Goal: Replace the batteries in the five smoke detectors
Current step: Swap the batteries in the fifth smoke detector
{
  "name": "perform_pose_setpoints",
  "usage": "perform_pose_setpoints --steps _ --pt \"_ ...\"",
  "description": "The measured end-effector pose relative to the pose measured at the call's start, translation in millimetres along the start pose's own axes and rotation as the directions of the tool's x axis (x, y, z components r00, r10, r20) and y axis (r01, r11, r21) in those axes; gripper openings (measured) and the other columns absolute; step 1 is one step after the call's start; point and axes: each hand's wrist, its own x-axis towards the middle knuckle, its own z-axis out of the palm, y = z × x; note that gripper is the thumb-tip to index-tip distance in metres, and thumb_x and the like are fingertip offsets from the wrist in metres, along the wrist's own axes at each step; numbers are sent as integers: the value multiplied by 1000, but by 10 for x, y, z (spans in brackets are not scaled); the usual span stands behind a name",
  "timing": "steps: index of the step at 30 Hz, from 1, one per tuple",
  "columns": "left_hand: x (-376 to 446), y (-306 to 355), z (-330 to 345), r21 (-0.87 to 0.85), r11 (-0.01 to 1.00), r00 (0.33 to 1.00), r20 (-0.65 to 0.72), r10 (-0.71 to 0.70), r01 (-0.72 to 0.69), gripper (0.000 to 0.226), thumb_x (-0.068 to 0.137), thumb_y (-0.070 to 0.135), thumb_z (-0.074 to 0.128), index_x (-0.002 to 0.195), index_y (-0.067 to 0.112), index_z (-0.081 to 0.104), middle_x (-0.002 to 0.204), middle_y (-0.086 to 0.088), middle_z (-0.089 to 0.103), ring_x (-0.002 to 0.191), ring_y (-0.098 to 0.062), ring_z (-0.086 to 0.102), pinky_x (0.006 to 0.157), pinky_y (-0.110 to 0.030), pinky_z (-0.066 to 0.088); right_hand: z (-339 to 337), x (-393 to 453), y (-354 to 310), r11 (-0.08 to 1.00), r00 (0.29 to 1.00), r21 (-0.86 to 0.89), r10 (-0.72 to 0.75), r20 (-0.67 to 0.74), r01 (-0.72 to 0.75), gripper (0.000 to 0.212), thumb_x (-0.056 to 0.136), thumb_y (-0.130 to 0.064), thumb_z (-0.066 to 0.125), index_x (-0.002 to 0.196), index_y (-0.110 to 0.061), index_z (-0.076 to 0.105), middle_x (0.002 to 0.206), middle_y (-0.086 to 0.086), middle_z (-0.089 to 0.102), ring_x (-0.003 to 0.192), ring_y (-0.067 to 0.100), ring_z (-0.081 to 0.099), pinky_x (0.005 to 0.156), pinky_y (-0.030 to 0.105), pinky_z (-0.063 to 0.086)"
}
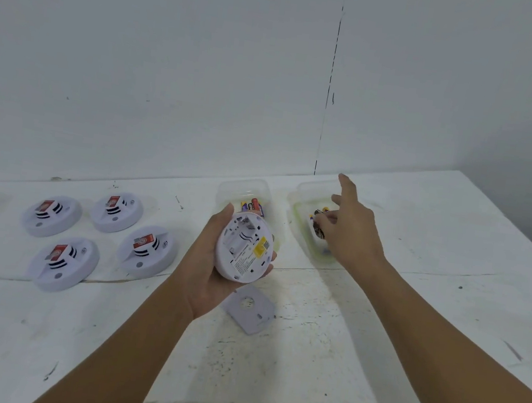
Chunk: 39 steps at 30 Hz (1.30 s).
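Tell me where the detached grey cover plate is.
In the head view the grey cover plate lies flat on the white table, just below the opened smoke detector held in the left hand.

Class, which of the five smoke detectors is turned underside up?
The round white detector held in the left hand, battery bay showing; the other four lie on the table.

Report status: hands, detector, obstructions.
Left hand grips opened smoke detector, battery bay empty. Right hand pinching batteries in right tray. Nothing blocking.
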Motion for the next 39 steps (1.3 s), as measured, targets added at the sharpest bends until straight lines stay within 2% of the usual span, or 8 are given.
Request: perform_pose_setpoints --steps 5,9,12,16,23,28,35,39 --pt "-96 10 -236 -98 995 999 -11 -30 29 53 97 59 53 117 17 78 141 -24 61 122 -42 59 99 -50 53 140 -81 -88 986 982 -25 -164 -93 162 45 103 -21 62 146 -21 49 124 -4 63 88 8 63 86 28 48" --pt "-187 -8 -371 -174 985 1000 -19 -9 5 53 94 58 52 112 16 81 125 -19 72 111 -42 63 79 -48 63 300 -178 -255 950 950 -35 -313 -17 312 22 102 -23 62 123 -21 66 107 -7 65 82 1 60 83 30 53" --pt "-203 -26 -481 -195 981 998 -54 -9 -2 58 90 57 58 127 15 74 129 -19 69 115 -44 61 85 -52 62 429 -193 -369 930 931 -64 -357 73 361 16 103 -22 61 115 -20 71 102 -7 67 80 6 62 81 27 48" --pt "-173 -70 -623 -250 968 994 -102 -45 18 64 90 54 61 143 17 62 137 -18 65 129 -43 56 96 -56 56 562 -133 -445 926 927 -133 -327 184 353 17 101 -18 62 114 -15 74 103 -1 74 87 15 66 86 37 53" --pt "-122 -37 -714 -299 953 992 -99 -80 47 60 92 55 61 139 18 66 131 -19 68 115 -44 60 111 -55 43 665 70 -593 879 928 -347 -230 293 327 22 100 -21 60 119 -20 73 111 3 71 103 24 63 89 37 52" --pt "-86 -2 -760 -283 954 989 -80 -127 100 59 91 58 61 135 19 69 134 -20 67 119 -44 59 101 -53 49 778 251 -689 705 937 -634 -134 322 318 27 103 -34 57 128 -30 67 130 8 53 125 33 47 100 43 39" --pt "-53 31 -804 -307 937 980 -56 -193 166 58 91 58 65 136 22 68 133 -21 66 135 -41 50 111 -49 43 976 472 -825 568 921 -749 -41 388 341 38 97 -29 61 133 -41 60 130 10 36 119 34 36 95 42 31" --pt "-40 35 -821 -315 930 977 -34 -209 188 58 90 58 66 136 23 69 136 -19 64 128 -42 53 106 -50 47 1053 529 -860 466 907 -807 24 421 363 30 94 -27 56 123 -31 62 129 12 31 104 32 27 87 44 24"
